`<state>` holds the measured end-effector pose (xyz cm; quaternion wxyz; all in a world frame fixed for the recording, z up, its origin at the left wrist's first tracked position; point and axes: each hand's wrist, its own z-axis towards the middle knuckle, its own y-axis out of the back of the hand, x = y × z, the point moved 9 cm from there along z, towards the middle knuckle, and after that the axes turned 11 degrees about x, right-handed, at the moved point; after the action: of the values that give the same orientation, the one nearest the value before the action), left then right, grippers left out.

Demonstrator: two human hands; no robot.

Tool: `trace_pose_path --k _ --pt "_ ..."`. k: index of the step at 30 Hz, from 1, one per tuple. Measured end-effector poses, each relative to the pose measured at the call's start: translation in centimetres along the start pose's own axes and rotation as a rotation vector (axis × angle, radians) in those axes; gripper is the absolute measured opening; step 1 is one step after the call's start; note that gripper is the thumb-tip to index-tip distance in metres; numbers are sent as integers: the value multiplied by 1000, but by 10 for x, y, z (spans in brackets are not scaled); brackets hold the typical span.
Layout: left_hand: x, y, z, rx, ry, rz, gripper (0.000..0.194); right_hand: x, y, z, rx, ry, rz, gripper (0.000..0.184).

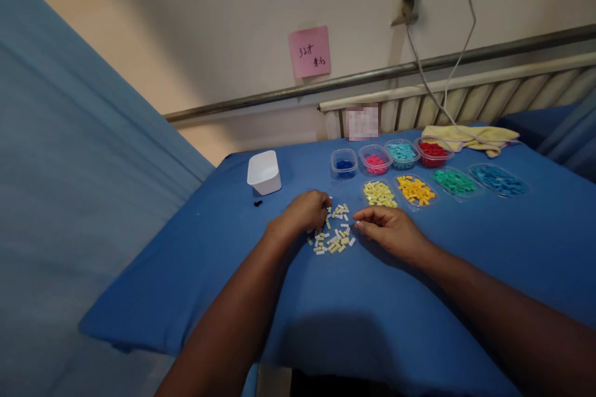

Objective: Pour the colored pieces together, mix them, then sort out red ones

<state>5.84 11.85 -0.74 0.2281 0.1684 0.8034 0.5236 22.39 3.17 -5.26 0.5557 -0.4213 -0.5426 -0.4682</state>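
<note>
Small white and pale-yellow blocks (339, 243) lie loose in a scattered pile on the blue cloth. My left hand (305, 209) reaches over the pile's left side, its fingers curled down among the blocks; what they hold, if anything, is hidden. At the pile's right edge, my right hand (391, 231) has thumb and forefinger drawn together. A tiny pale spot shows at those fingertips, but I cannot tell whether it is a block or a nail. Just behind my right hand stands a clear tub of pale-yellow blocks (380, 194).
A white bin (265, 172) stands at the back left, with a small black object (257, 203) before it. Clear tubs hold orange blocks (416, 190), green blocks (454, 182) and red blocks (433, 153). A yellow cloth (470, 138) lies back right, under a white cable (421, 68).
</note>
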Motion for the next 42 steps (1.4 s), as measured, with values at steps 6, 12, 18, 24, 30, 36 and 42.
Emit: trace_pose_path --k 6,12,18,24,30,36,42 --pt "1 5 7 6 53 -19 20 0 -1 -1 25 -18 40 31" --pt "-8 -5 -8 -32 -98 -572 13 3 0 -2 10 5 85 36" --pt "-21 -28 -16 -68 -216 -1170 26 10 1 2 -10 7 125 33" --pt "-23 -32 -18 -91 -208 -1363 31 5 -4 5 20 -24 228 39" --pt "-22 -38 -21 -79 -223 -1377 39 7 4 2 -22 11 69 30" --pt "-29 -42 -21 -75 -252 -1401 38 12 6 0 -30 29 2 23" --pt "-31 -44 -21 -87 -244 -1451 39 14 8 -1 -46 74 -8 20"
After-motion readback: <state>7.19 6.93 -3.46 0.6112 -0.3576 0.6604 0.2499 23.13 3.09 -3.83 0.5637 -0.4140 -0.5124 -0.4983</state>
